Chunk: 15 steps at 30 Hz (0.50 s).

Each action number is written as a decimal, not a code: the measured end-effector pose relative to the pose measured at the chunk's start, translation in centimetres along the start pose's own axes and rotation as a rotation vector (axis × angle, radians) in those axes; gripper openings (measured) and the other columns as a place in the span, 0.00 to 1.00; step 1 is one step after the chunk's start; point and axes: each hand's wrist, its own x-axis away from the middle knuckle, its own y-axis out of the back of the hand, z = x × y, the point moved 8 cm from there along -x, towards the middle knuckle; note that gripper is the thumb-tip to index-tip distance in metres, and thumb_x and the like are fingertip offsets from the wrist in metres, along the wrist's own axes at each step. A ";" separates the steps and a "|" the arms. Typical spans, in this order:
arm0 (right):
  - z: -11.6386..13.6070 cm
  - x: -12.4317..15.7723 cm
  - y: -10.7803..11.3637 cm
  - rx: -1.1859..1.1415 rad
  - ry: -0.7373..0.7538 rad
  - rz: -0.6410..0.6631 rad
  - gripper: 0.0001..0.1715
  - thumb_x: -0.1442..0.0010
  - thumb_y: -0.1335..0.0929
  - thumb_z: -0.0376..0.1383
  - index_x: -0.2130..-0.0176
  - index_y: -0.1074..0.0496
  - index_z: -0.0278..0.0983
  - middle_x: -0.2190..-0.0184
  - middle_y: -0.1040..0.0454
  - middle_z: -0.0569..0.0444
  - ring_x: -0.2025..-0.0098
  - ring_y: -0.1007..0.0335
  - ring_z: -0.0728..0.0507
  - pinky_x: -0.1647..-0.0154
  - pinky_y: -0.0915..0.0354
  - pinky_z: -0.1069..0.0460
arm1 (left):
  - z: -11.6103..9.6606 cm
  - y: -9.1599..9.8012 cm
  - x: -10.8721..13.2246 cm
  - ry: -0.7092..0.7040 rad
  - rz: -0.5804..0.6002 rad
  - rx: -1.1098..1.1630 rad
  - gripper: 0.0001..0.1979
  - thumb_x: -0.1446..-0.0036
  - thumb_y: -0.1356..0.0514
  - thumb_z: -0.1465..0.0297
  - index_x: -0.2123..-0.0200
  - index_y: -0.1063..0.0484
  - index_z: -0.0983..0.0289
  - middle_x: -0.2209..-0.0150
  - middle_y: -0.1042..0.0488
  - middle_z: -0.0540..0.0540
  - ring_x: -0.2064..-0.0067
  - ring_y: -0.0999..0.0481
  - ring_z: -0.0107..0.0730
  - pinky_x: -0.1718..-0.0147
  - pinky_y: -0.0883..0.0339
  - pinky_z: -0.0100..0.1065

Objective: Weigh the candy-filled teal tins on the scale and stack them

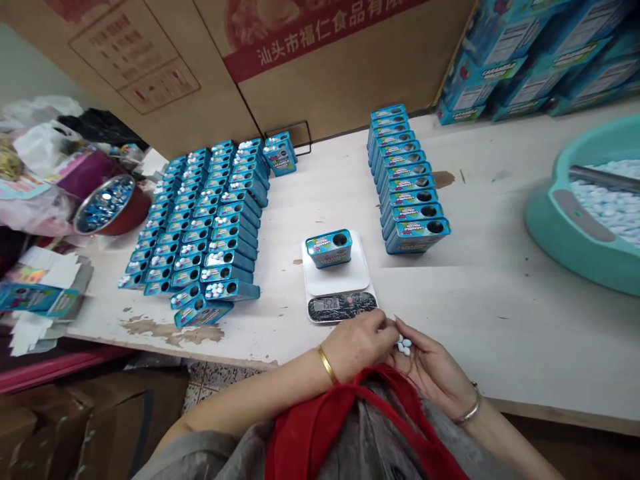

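Observation:
My right hand (433,367) is cupped palm up near the table's front edge, with several white candies (405,345) lying in it. My left hand (361,341) reaches over that palm, its fingers bent together; what is between the fingertips is hidden. Just beyond them stands a white kitchen scale (313,285) with a lit display. One blue candy tin (330,253) stands upright on the scale, its round top opening dark.
Rows of blue tins (200,230), many with white candies on top, stand at left. Another row of tins (410,180) is right of the scale. A teal basin (575,247) of white candies sits far right, a bowl (120,217) far left, cardboard boxes (320,93) behind.

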 end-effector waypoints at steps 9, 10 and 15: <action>2.0 -1.7 -4.3 0.076 0.129 0.082 0.12 0.39 0.39 0.28 0.65 0.26 0.31 0.70 0.22 0.53 0.68 0.26 0.50 0.58 0.28 0.52 | 3.3 5.2 -0.3 0.022 -0.118 0.219 0.09 0.38 0.52 0.71 0.61 0.33 0.65 0.61 0.32 0.55 0.62 0.30 0.28 0.64 0.34 0.28; 2.3 -1.8 -5.1 0.084 0.144 0.105 0.13 0.38 0.40 0.29 0.65 0.26 0.31 0.70 0.22 0.54 0.68 0.26 0.50 0.57 0.28 0.52 | 3.7 6.0 -0.4 0.012 -0.138 0.236 0.09 0.38 0.51 0.71 0.61 0.33 0.65 0.61 0.32 0.55 0.62 0.30 0.28 0.63 0.33 0.28; 3.3 -1.9 -8.5 0.110 0.177 0.196 0.16 0.37 0.41 0.30 0.63 0.26 0.31 0.64 0.21 0.50 0.60 0.25 0.47 0.51 0.31 0.51 | 6.2 10.9 -1.0 -0.036 -0.391 0.266 0.08 0.38 0.50 0.72 0.62 0.32 0.65 0.64 0.33 0.55 0.63 0.31 0.27 0.64 0.33 0.28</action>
